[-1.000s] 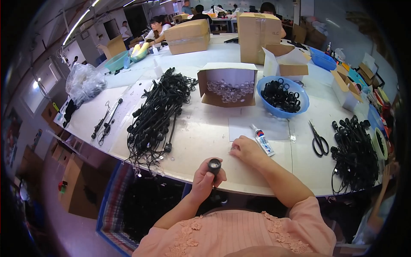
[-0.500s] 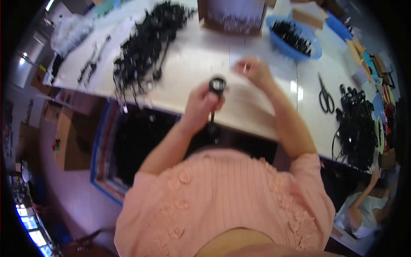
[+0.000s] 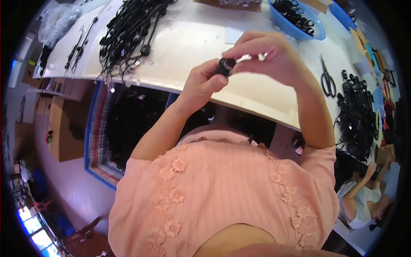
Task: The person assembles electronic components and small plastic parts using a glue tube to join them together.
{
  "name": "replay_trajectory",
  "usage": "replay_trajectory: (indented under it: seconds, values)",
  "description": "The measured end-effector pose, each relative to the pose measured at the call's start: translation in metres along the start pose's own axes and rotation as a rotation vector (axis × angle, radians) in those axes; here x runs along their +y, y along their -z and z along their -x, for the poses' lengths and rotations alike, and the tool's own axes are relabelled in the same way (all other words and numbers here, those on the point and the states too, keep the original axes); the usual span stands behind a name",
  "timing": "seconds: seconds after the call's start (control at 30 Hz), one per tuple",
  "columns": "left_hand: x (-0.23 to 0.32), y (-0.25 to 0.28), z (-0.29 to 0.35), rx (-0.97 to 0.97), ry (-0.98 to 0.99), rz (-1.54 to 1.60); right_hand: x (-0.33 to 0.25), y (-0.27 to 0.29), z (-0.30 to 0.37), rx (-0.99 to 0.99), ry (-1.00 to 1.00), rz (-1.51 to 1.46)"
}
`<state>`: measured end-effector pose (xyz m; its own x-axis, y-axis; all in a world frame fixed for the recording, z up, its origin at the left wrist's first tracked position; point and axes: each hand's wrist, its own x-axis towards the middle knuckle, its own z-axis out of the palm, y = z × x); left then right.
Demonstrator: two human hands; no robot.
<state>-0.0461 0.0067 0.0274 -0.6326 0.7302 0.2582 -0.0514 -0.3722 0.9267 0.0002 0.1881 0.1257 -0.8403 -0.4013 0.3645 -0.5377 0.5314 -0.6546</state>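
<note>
My left hand grips a small black round-headed part, held above the table's near edge, with the thumb and fingers closed around it. My right hand has come up against the same part, its thumb and forefinger at the part's open top. Small white pieces show within the curled fingers of that hand; their exact kind is too small to make out. Whatever hangs below the black part is hidden by my left hand.
A heap of black corded parts lies left on the table. To the right are a blue basin of black rings, black scissors and another corded pile. A checked bag stands below; another person sits lower right.
My right hand has come from above the table over to the black part in my left hand. The part's round head has turned, and the view has shifted so the table sits higher.
</note>
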Motion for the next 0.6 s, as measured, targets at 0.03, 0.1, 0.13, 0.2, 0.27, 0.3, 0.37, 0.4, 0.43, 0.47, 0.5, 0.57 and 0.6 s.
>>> replay_trajectory:
  seconds: [0.03,0.1,0.13,0.2,0.27,0.3,0.37,0.4,0.43,0.47,0.5,0.57,0.6]
  values:
    - [-0.003,0.002,-0.003,-0.021,0.064,-0.012,0.002,0.000,0.001,0.002,-0.023,-0.051]
    - [-0.005,-0.002,-0.005,0.022,0.045,-0.080,0.009,0.000,0.001,-0.027,-0.032,-0.067]
    - [-0.004,-0.004,-0.003,0.047,0.009,-0.115,0.010,0.001,-0.001,-0.060,-0.012,-0.078]
    - [-0.004,-0.002,0.003,0.067,0.021,-0.089,0.004,0.010,-0.003,-0.109,-0.078,-0.033]
    - [0.002,-0.001,-0.001,0.090,0.109,-0.067,0.029,0.034,-0.006,0.042,-0.257,-0.011]
    - [0.001,0.000,-0.002,0.065,0.115,-0.019,0.054,0.048,-0.003,0.179,-0.369,-0.099]
    - [0.002,0.003,-0.003,0.050,0.123,0.016,0.092,0.089,-0.001,0.333,-0.418,0.387]
    - [0.003,0.005,0.000,0.056,0.134,0.008,0.117,0.104,0.003,0.407,-0.452,0.471]
    - [0.003,0.005,0.001,0.024,0.122,0.042,0.145,0.120,0.014,0.490,-0.502,0.559]
    - [0.003,0.006,0.002,-0.003,0.112,0.076,0.180,0.139,0.023,0.421,-0.636,0.513]
    - [0.003,0.008,0.003,-0.006,0.093,0.079,0.186,0.148,0.020,0.247,-0.797,0.602]
    - [0.007,0.009,0.003,0.018,0.105,0.072,0.211,0.149,0.021,0.108,-0.898,0.672]
    - [0.011,0.007,0.001,0.044,0.116,0.062,0.222,0.151,0.020,0.030,-0.940,0.697]
